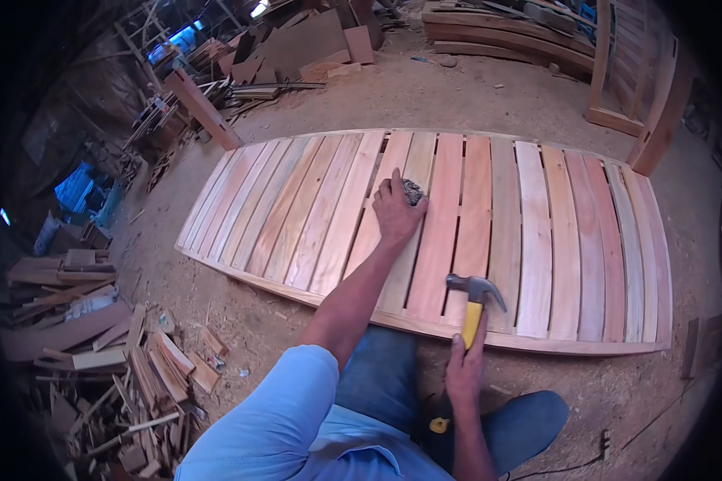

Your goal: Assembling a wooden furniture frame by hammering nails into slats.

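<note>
My left hand [397, 215] reaches out over the middle of a slatted wooden panel [473, 232]. Its thumb and fingers curl round a small grey clump that looks like nails [412, 192]; the individual pieces are too small to make out, and part of the clump is hidden by the hand. Near the panel's front edge, my right hand [464, 373] grips a claw hammer [474, 311] by its yellow and dark handle. The steel head points up, above the near slats, with the claw to the right.
Wood offcuts [156, 377] lie heaped at the left. A wooden post [203, 110] rises by the panel's far left corner, and a slatted frame [638, 88] stands at the far right. Stacked timber [505, 36] sits behind. A dark cable [606, 445] runs along the floor at lower right.
</note>
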A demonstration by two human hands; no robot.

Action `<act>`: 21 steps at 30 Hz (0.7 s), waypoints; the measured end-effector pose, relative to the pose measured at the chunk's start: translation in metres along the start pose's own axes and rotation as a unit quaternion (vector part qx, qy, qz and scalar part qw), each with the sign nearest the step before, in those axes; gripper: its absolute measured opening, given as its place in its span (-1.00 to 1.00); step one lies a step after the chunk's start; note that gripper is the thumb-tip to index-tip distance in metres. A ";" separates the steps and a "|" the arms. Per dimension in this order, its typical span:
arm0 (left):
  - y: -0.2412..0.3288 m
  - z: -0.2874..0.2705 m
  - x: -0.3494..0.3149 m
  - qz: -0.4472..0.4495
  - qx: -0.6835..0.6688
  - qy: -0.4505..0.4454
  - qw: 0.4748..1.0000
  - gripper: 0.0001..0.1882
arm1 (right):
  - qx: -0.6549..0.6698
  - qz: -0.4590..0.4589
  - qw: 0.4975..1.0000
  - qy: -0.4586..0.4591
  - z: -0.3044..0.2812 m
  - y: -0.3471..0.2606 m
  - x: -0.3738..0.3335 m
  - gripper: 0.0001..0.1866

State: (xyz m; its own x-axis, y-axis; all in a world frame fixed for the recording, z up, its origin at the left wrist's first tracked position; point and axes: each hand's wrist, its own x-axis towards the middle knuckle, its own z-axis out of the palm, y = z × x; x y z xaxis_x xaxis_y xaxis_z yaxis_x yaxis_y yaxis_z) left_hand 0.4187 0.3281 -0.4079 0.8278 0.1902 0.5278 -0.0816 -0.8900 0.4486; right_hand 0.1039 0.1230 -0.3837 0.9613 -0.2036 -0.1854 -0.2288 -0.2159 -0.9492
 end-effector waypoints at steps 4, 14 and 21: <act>-0.003 -0.009 0.012 0.000 -0.095 -0.058 0.994 0.15 | 0.023 0.159 0.987 0.029 0.018 -0.031 -0.008 -0.21; -0.110 -0.119 0.065 -0.170 -0.430 -0.126 0.878 0.05 | -0.037 0.072 0.983 0.165 0.058 0.009 0.001 -0.22; -0.278 -0.195 0.068 -0.067 -0.153 0.003 0.986 -0.04 | -0.298 0.134 0.936 0.135 0.091 -0.025 0.013 0.00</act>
State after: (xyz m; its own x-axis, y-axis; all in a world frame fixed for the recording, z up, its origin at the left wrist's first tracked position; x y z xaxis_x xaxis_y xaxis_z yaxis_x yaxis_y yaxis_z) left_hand 0.3898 0.6690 -0.3561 0.8394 0.2999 0.4532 -0.1364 -0.6909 0.7099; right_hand 0.1357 0.2125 -0.3851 0.8021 -0.5429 -0.2487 -0.5777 -0.5998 -0.5536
